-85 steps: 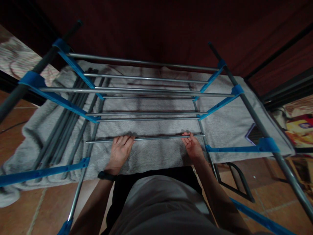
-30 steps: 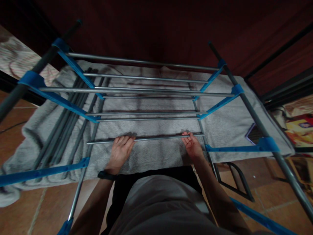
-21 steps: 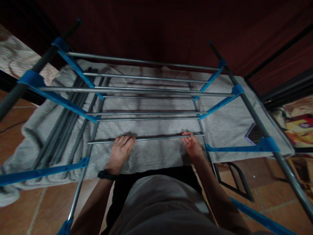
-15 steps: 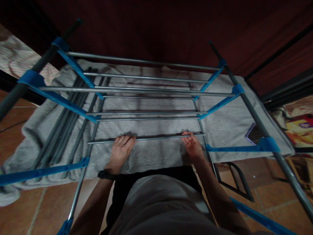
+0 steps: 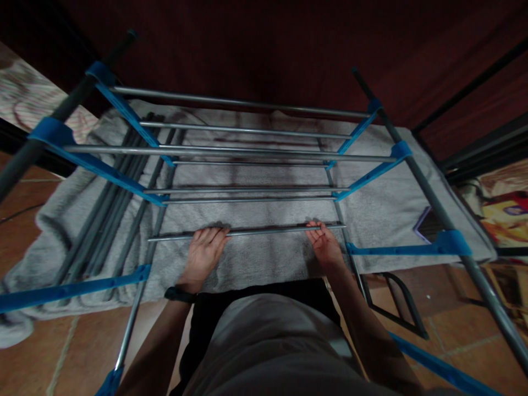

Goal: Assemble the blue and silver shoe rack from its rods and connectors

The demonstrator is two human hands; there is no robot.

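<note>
A thin grey metal tube (image 5: 266, 232) lies crosswise in front of me, spanning the two side poles of a rack frame. My left hand (image 5: 205, 252) is wrapped over it from above, left of its middle. Near its right end, my right hand (image 5: 324, 242) holds the same tube, palm turned up and fingertips around it. The frame has blue plastic brackets (image 5: 103, 168) at both sides, joined by several grey crossbars (image 5: 247, 131). Lower brackets, a blue one (image 5: 74, 289) at left and another blue one (image 5: 404, 251) at right, have no tube between them.
Several loose grey tubes (image 5: 109, 225) lie on the grey blanket (image 5: 280, 264) at left. A dark flat object with a purple edge (image 5: 427, 224) rests on the blanket at right. Tiled floor (image 5: 449, 308) and a black metal frame (image 5: 402, 308) show below right. A dark red surface (image 5: 264, 49) stands behind.
</note>
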